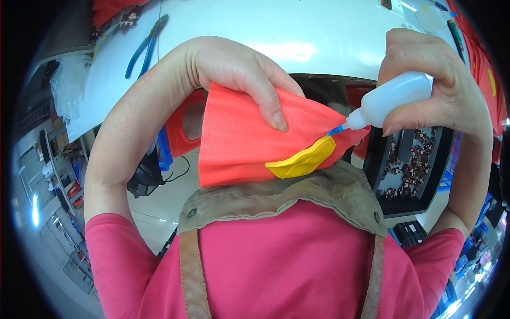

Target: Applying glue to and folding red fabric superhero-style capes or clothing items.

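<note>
A piece of red textured fabric (239,133), folded and narrowing to a point on the right, hangs in front of my chest. My left hand (244,74) grips it along the upper edge, thumb on the near face and fingers behind. Near its lower edge sits a yellow leaf-shaped patch (303,159). In my right hand (425,80) is a white squeeze bottle (398,98), tilted down to the left, with a blue nozzle (336,130). The nozzle tip is at the patch's upper right end; whether it touches is too fine to tell.
Beyond my hands stretches a white table (218,21) with blue-handled pliers (147,47) at the left. More red fabric (486,80) lies at the right edge. Below right, a black tray (409,165) holds many small dark, red and white pieces. A clear plastic bag (69,82) hangs at the left.
</note>
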`<state>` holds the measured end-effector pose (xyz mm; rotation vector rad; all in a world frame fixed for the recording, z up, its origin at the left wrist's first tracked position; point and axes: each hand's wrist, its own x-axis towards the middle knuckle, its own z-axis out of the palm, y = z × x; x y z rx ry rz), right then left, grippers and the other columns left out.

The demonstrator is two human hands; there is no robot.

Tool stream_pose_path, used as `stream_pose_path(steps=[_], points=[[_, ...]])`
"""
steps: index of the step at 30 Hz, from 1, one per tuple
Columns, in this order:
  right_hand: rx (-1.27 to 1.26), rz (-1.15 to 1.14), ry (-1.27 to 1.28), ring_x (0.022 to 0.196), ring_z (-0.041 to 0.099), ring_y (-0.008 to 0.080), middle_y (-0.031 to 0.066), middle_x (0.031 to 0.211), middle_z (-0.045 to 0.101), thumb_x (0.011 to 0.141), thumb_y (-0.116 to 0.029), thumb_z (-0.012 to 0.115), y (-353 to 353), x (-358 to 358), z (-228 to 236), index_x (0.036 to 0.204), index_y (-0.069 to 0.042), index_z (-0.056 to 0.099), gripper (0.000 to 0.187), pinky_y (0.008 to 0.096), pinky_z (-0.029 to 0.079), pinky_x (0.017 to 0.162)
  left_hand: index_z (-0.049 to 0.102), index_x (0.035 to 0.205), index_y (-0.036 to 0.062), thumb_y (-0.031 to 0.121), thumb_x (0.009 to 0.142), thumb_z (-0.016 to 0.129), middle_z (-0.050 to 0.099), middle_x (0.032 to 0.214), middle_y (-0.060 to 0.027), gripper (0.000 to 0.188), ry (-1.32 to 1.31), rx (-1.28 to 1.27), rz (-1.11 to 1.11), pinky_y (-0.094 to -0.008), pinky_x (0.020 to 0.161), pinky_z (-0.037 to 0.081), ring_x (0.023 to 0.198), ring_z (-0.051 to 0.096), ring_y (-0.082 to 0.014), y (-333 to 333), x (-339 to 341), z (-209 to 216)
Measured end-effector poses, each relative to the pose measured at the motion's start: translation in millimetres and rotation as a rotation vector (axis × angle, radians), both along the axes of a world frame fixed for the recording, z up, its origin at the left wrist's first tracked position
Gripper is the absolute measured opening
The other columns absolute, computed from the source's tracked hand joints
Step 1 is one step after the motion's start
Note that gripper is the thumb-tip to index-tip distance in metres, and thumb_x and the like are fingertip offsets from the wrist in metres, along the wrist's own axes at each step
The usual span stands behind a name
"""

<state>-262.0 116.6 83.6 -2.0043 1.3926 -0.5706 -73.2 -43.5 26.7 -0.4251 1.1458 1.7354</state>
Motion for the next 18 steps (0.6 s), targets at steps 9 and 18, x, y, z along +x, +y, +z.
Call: stream_pose_path(steps=[9, 18], points=[[-0.147, 0.101, 0.067, 0.072, 0.056, 0.0173, 0.0024, 0.076, 0.060, 0.056, -0.046, 0.086, 7.9, -19.0, -22.5, 0.080, -0.008, 0.065, 0.050, 0.0309, 0.041, 0.061, 0.058, 0.119, -0.0017, 0.011, 0.076, 0.072, 0.066, 0.105, -0.0107, 0.047, -0.030, -0.036, -0.009, -0.0289, 0.079, 0.055, 0.091, 0.066, -0.0167, 1.9, 0.9, 3.2], [-0.099, 0.147, 0.032, 0.072, 0.056, 0.0177, 0.0034, 0.076, 0.060, 0.056, -0.043, 0.087, 4.2, -38.4, -34.0, 0.081, -0.007, 0.066, 0.049, 0.0308, 0.041, 0.061, 0.057, 0.119, -0.0002, 0.013, 0.076, 0.072, 0.066, 0.105, -0.0112, 0.047, -0.036, -0.074, -0.011, -0.0298, 0.078, 0.056, 0.090, 0.066, -0.0178, -0.3, -1.0, 3.2]])
